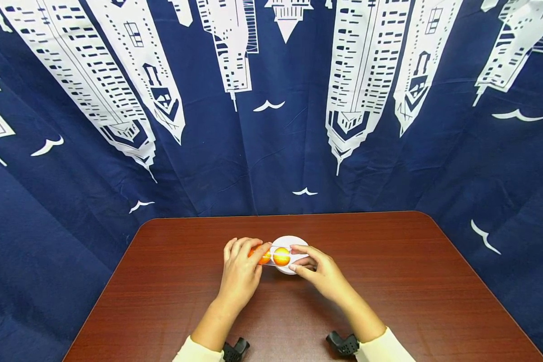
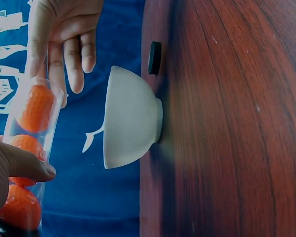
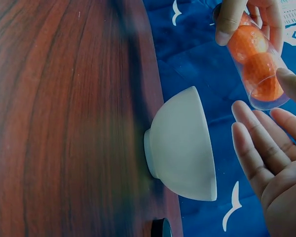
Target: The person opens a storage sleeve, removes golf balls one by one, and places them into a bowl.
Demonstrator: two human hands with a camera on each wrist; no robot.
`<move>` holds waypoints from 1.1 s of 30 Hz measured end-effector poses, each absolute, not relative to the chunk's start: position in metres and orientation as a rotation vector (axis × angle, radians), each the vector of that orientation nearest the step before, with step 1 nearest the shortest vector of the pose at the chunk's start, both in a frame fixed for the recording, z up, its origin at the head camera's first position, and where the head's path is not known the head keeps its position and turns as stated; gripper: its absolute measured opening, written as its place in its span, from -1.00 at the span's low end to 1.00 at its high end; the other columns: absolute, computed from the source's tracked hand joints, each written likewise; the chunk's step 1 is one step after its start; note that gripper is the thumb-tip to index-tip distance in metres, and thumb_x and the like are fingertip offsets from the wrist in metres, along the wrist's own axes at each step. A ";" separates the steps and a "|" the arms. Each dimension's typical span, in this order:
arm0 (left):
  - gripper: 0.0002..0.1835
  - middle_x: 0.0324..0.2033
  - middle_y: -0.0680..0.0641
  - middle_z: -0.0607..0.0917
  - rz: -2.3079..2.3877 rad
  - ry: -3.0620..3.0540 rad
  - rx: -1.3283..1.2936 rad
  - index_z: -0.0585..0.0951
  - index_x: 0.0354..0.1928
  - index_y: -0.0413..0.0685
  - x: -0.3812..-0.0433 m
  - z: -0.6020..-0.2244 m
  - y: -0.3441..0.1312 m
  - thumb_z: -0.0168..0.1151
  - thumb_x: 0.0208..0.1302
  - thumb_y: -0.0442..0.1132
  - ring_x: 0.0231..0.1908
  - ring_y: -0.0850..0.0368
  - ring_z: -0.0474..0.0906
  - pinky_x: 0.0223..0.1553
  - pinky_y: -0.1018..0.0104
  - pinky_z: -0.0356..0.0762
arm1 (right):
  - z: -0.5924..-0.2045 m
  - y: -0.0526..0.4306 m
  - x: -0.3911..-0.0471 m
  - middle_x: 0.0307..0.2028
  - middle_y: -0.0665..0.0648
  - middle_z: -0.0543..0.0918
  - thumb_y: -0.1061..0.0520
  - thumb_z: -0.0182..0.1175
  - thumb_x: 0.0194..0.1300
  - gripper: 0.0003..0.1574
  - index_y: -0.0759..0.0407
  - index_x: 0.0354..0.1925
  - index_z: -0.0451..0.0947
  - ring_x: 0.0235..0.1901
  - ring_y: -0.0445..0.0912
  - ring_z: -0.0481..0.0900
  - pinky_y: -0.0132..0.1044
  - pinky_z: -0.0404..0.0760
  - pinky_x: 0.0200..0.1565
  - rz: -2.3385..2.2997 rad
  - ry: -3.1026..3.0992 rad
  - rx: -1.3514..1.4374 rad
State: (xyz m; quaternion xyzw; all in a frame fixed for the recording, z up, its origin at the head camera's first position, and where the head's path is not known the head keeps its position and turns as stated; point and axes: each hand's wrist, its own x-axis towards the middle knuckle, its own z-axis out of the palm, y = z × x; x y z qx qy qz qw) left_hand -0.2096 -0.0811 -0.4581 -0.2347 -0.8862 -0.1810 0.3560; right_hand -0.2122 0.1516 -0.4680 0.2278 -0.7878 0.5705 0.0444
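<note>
A clear tube (image 1: 272, 255) of orange, dimpled golf balls (image 1: 281, 257) lies level over a white bowl (image 1: 289, 240). My left hand (image 1: 243, 266) grips the tube near its black end, thumb across its side in the left wrist view. Three balls show inside. At the tube's other end is my right hand (image 1: 323, 271), one fingertip right at the rim, the other fingers (image 3: 259, 143) extended and apart below it. The bowl stands upright beneath; its inside is mostly hidden by the tube and hands.
A black round cap (image 2: 155, 58) rests on the brown wooden table (image 1: 172, 281) to the right of the bowl. Behind the table's far edge hangs a dark blue cloth (image 1: 271, 166) with white buildings and birds. Black wrist cameras (image 1: 342, 344) sit at both wrists.
</note>
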 end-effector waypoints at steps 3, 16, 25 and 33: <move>-0.34 -0.02 0.04 0.66 -0.462 -2.282 -0.609 0.71 0.06 0.19 -0.210 -0.457 -0.081 0.53 -0.16 -0.50 0.12 -0.02 0.52 0.32 -0.19 0.29 | -0.468 0.152 -0.212 0.12 0.27 0.67 0.15 0.37 0.29 -0.42 0.16 0.26 0.53 -0.08 -0.06 0.74 -0.42 0.69 -0.09 1.773 -2.414 0.668; -0.38 -0.03 0.05 0.67 -0.477 -2.260 -0.616 0.71 0.06 0.18 -0.211 -0.460 -0.078 0.52 -0.10 -0.47 0.10 -0.02 0.53 0.31 -0.18 0.29 | -0.470 0.154 -0.212 0.08 0.27 0.66 0.19 0.37 0.29 -0.46 0.18 0.22 0.55 -0.13 -0.13 0.72 -0.44 0.69 -0.12 1.814 -2.362 0.696; -0.36 -0.03 0.03 0.69 -0.522 -2.271 -0.599 0.72 0.07 0.17 -0.209 -0.462 -0.078 0.54 -0.14 -0.48 0.09 -0.01 0.54 0.31 -0.18 0.29 | -0.468 0.154 -0.211 0.07 0.25 0.66 0.19 0.37 0.30 -0.47 0.17 0.22 0.56 -0.12 -0.09 0.72 -0.44 0.68 -0.08 1.812 -2.349 0.723; -0.37 -0.04 0.05 0.69 -0.541 -2.271 -0.590 0.72 0.07 0.19 -0.209 -0.464 -0.078 0.56 -0.13 -0.45 0.07 0.00 0.55 0.26 -0.15 0.33 | -0.469 0.154 -0.213 0.01 0.24 0.65 0.21 0.37 0.29 -0.49 0.18 0.20 0.57 -0.14 -0.13 0.72 -0.45 0.69 -0.09 1.790 -2.338 0.728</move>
